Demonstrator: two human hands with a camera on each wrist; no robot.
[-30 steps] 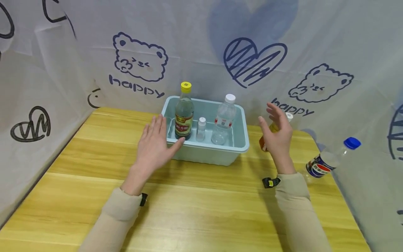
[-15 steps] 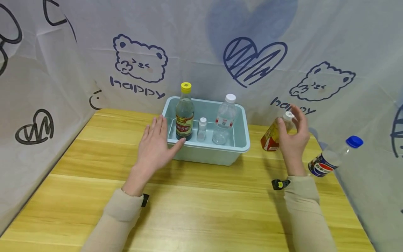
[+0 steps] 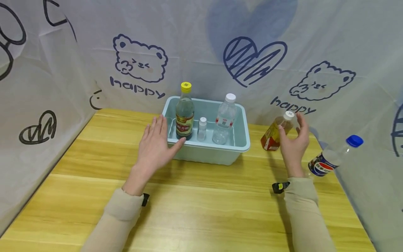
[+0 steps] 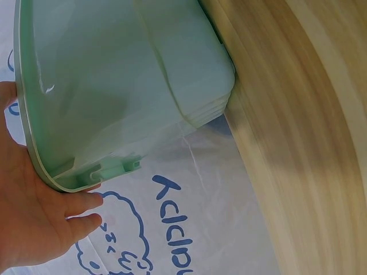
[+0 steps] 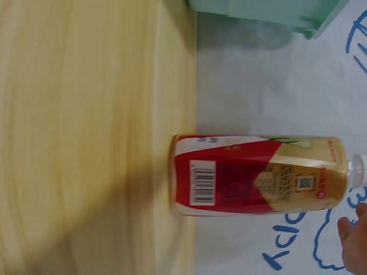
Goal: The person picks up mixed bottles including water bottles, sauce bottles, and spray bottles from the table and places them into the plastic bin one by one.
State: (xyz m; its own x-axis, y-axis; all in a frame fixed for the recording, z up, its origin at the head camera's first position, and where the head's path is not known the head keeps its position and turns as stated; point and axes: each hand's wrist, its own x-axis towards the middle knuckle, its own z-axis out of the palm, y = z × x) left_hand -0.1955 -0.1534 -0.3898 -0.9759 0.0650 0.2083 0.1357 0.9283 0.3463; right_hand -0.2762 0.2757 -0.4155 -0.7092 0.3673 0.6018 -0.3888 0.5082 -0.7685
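Note:
My left hand (image 3: 154, 144) rests on the left front corner of a light blue plastic basin (image 3: 204, 156), fingers straight and the thumb along the front rim. The left wrist view shows the hand against the basin's rim (image 4: 34, 149). My right hand (image 3: 295, 147) is beside an upright drink bottle (image 3: 272, 135) with a red and yellow label and white cap. Its thumb and fingers are spread apart and overlap the bottle's right side in the head view. In the right wrist view, fingertips (image 5: 360, 220) show near the neck of the drink bottle (image 5: 258, 175).
Standing in the basin are a yellow-capped dark sauce bottle (image 3: 184, 120), a small white-capped bottle (image 3: 202, 131) and a clear plastic bottle (image 3: 224, 119). A blue-capped Pepsi bottle (image 3: 321, 165) stands by the wooden table's (image 3: 201, 206) right edge. A printed cloth (image 3: 195, 42) hangs behind.
My right hand has moved right, from in front of the drink bottle to its right side, and has dipped slightly in the last half second. The left hand stays on the basin's corner.

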